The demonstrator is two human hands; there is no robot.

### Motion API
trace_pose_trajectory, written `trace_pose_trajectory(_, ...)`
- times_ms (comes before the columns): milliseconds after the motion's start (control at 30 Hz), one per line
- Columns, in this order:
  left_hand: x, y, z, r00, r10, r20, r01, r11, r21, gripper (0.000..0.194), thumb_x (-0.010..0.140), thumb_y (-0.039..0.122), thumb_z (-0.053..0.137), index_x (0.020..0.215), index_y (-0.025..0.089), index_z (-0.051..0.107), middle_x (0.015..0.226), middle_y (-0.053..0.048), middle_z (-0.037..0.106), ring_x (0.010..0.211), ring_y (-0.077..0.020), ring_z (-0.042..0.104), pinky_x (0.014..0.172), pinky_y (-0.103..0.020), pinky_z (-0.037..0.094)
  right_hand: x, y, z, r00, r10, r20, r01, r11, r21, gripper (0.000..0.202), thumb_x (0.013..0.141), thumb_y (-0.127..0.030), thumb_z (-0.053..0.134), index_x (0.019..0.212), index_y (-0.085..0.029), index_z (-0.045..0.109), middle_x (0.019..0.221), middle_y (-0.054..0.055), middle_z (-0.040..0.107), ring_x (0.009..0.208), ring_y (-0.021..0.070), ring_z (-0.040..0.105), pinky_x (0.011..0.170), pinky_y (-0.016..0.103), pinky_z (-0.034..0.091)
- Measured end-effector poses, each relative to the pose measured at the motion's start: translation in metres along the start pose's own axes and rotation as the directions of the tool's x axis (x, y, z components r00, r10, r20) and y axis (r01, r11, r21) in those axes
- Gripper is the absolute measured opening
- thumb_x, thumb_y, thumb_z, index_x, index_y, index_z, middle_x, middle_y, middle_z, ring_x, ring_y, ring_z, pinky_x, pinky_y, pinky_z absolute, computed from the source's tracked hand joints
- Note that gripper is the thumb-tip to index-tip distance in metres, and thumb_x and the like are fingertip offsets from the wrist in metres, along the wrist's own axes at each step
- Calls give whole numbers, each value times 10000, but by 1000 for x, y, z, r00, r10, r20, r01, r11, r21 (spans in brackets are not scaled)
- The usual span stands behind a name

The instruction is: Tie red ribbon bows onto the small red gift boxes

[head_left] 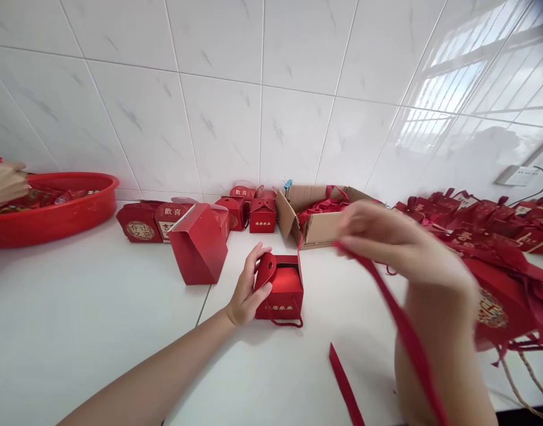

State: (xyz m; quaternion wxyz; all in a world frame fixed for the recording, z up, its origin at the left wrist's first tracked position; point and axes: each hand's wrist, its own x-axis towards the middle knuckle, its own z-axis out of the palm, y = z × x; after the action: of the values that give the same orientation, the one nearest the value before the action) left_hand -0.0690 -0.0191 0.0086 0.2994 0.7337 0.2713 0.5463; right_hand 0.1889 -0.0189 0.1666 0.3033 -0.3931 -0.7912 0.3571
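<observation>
A small red gift box with gold lettering and a cord handle stands on the white table. My left hand grips its left side, thumb on the front and fingers behind a rounded flap. The top is partly open, showing bright red inside. My right hand, blurred by motion, is raised at the right in front of a cardboard box, pinching a dark red ribbon that trails down toward the bottom edge. Another piece of ribbon lies on the table below.
Red ribbons fill the cardboard box by the wall. Several red gift boxes stand left of it, with a taller red box nearer. A person's hand is over a red basin at far left. Ribboned boxes crowd the right.
</observation>
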Motion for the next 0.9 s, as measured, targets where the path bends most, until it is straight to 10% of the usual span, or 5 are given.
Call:
trace_pose_trajectory(100, 1, -2, 1, 1000, -7, 5, 7, 1000, -25, 675, 887, 390, 459, 1469, 268, 139, 1455, -116, 307, 1346, -288, 296, 1108, -498, 257, 29, 16, 6, 934, 99, 344, -126, 990, 57, 226, 815, -286, 608, 1015, -197, 553, 742, 6, 634, 721, 147, 611, 676, 284, 491)
trace_pose_trajectory(233, 2, -2, 2, 1000, -11, -5, 11, 1000, -12, 687, 878, 410, 464, 1469, 267, 144, 1457, -118, 299, 1345, -293, 292, 1106, -503, 252, 52, 37, 10, 847, 121, 517, -221, 966, 137, 305, 772, -187, 623, 1060, -191, 521, 698, -31, 599, 706, 116, 588, 673, 247, 447)
trace_pose_trajectory(900, 2, 0, 2, 1000, -31, -2, 31, 999, 41, 626, 855, 439, 474, 1409, 243, 258, 1440, -112, 326, 1334, -303, 305, 1098, -499, 298, 49, 26, 19, 926, 174, 336, -160, 985, -69, 375, 735, -265, 658, 1104, -219, 605, 865, 28, 652, 726, 140, 592, 588, 234, 436)
